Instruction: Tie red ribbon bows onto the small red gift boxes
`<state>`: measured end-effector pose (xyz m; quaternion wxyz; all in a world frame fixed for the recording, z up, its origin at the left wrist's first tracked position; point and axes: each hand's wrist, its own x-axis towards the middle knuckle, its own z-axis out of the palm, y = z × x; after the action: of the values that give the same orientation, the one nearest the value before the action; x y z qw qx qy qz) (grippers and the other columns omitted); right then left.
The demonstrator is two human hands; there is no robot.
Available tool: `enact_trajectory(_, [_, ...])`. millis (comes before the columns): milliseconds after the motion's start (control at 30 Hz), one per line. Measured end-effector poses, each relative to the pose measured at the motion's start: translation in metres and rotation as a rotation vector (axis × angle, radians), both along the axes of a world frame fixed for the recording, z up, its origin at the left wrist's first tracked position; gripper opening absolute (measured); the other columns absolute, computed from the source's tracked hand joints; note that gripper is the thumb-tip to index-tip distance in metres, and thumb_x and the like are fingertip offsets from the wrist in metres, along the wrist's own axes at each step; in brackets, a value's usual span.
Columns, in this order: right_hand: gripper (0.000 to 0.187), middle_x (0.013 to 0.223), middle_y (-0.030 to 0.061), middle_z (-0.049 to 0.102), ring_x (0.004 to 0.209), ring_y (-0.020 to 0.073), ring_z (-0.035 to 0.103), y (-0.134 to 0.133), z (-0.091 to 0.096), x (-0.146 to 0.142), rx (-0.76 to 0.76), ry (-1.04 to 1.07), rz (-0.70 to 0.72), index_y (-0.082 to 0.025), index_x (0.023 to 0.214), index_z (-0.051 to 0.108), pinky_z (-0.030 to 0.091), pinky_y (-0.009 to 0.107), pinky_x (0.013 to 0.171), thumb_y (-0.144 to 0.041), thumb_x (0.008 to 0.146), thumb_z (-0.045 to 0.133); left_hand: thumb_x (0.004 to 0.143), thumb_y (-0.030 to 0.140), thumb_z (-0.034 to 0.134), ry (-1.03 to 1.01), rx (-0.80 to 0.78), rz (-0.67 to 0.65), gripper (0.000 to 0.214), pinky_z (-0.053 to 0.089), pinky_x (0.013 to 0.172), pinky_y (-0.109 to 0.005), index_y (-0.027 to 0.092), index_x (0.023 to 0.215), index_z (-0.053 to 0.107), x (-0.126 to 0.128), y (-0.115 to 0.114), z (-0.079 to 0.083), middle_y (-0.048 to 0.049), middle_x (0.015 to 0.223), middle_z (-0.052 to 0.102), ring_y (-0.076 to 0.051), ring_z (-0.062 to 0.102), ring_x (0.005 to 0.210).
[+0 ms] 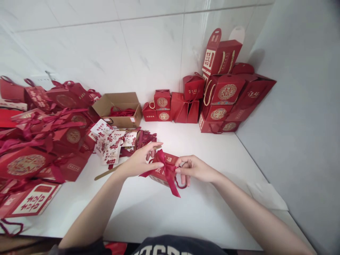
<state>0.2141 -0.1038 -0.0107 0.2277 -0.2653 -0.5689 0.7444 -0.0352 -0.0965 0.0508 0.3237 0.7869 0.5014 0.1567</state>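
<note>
Red ribbon bow [166, 166] on red gift box [162, 176] over white worktop [159, 212]; left hand [140, 161], right hand [195, 169]: fingers together, clamped on bow, keeping loops taut.

Small red gift box [159, 177] with crimson ribbon bow [167, 167] pinched between left hand [139, 161] and right hand [195, 169].

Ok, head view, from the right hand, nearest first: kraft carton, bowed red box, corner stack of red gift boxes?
1. Bowed red box: at the fingers, left of the right hand.
2. Corner stack of red gift boxes: straight ahead, against the wall.
3. Kraft carton: far left, open, by the wall.
</note>
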Motion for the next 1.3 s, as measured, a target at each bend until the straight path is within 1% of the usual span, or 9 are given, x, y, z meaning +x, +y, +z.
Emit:
enact_trajectory(133, [0.031, 0.057, 0.0015, 0.069, 0.038, 0.012, 0.059, 0.026, 0.01, 0.006, -0.05, -0.049, 0.154, -0.015, 0.092, 0.056, 0.045, 0.019, 0.038, -0.044, 0.083, 0.062, 0.071, 0.041, 0.07, -0.019, -0.117, -0.229, 0.062, 0.036, 0.058, -0.021, 0.026, 0.128, 0.05, -0.002, 0.024, 0.006, 0.0051, 0.071, 0.041, -0.009, 0.041, 0.061])
enact_trajectory(267, [0.035, 0.047, -0.0007, 0.064, 0.033, 0.0103, 0.055, 0.046, 0.017, 0.013, -0.011, -0.121, 0.198, -0.016, 0.076, 0.049, 0.041, 0.016, 0.035, -0.049, 0.085, 0.059, 0.069, 0.044, 0.071, 0.03, -0.213, -0.368, 0.038, 0.03, 0.053, -0.02, 0.018, 0.096, 0.064, 0.005, 0.043, 0.007, 0.0072, 0.061, 0.033, -0.007, 0.033, 0.054])
enact_trajectory(367, [0.035, 0.046, -0.002, 0.063, 0.034, 0.0097, 0.055, 0.051, 0.018, 0.017, 0.004, -0.183, 0.187, -0.017, 0.075, 0.047, 0.04, 0.015, 0.036, -0.048, 0.083, 0.062, 0.068, 0.048, 0.071, 0.057, -0.197, -0.388, 0.037, 0.027, 0.05, -0.021, 0.015, 0.08, 0.062, 0.009, 0.051, 0.001, 0.0076, 0.056, 0.032, -0.006, 0.029, 0.051])
enact_trajectory(500, [0.036, 0.051, 0.0, 0.066, 0.039, 0.0105, 0.059, 0.052, 0.018, 0.024, -0.042, -0.233, 0.249, -0.015, 0.085, 0.055, 0.042, 0.016, 0.04, -0.051, 0.084, 0.059, 0.074, 0.052, 0.065, 0.06, -0.223, -0.42, 0.038, 0.026, 0.048, -0.021, 0.014, 0.072, 0.064, 0.013, 0.057, -0.002, 0.0049, 0.053, 0.043, -0.006, 0.031, 0.05])
enact_trajectory(567, [0.039, 0.056, 0.0022, 0.067, 0.042, 0.0104, 0.061, 0.053, 0.018, 0.027, -0.029, -0.243, 0.255, -0.013, 0.083, 0.058, 0.043, 0.017, 0.042, -0.053, 0.085, 0.057, 0.077, 0.05, 0.061, 0.032, -0.257, -0.45, 0.038, 0.028, 0.047, -0.021, 0.013, 0.069, 0.065, 0.015, 0.061, -0.001, 0.0027, 0.054, 0.048, -0.007, 0.035, 0.05])
enact_trajectory(733, [0.036, 0.06, 0.0006, 0.065, 0.05, 0.0089, 0.061, 0.057, 0.016, 0.033, 0.045, -0.266, 0.25, -0.013, 0.078, 0.061, 0.044, 0.017, 0.048, -0.048, 0.084, 0.061, 0.077, 0.044, 0.063, -0.052, -0.317, -0.464, 0.036, 0.029, 0.045, -0.018, 0.012, 0.061, 0.062, 0.016, 0.069, -0.005, 0.0033, 0.049, 0.048, -0.005, 0.036, 0.047])
enact_trajectory(933, [0.032, 0.065, -0.0012, 0.061, 0.058, 0.0093, 0.058, 0.06, 0.01, 0.034, 0.038, -0.238, 0.223, -0.014, 0.076, 0.059, 0.047, 0.02, 0.056, -0.045, 0.084, 0.063, 0.074, 0.045, 0.066, -0.027, -0.397, -0.471, 0.036, 0.029, 0.045, -0.018, 0.013, 0.06, 0.059, 0.014, 0.075, -0.016, 0.004, 0.049, 0.049, -0.005, 0.036, 0.047])
enact_trajectory(1100, [0.031, 0.066, -0.0013, 0.059, 0.061, 0.0094, 0.056, 0.061, 0.008, 0.036, 0.059, -0.212, 0.25, -0.013, 0.075, 0.058, 0.044, 0.021, 0.06, -0.043, 0.085, 0.061, 0.074, 0.046, 0.067, -0.008, -0.438, -0.472, 0.036, 0.028, 0.043, -0.017, 0.013, 0.06, 0.057, 0.014, 0.076, -0.014, 0.0047, 0.048, 0.047, -0.005, 0.036, 0.045])
enact_trajectory(1300, [0.031, 0.063, -0.0044, 0.052, 0.06, 0.0073, 0.048, 0.067, -0.001, 0.036, 0.092, -0.159, 0.244, -0.013, 0.07, 0.057, 0.039, 0.02, 0.062, -0.04, 0.085, 0.062, 0.074, 0.042, 0.067, -0.009, -0.482, -0.455, 0.036, 0.03, 0.042, -0.016, 0.013, 0.058, 0.053, 0.017, 0.075, -0.01, 0.0052, 0.048, 0.046, -0.004, 0.036, 0.044])
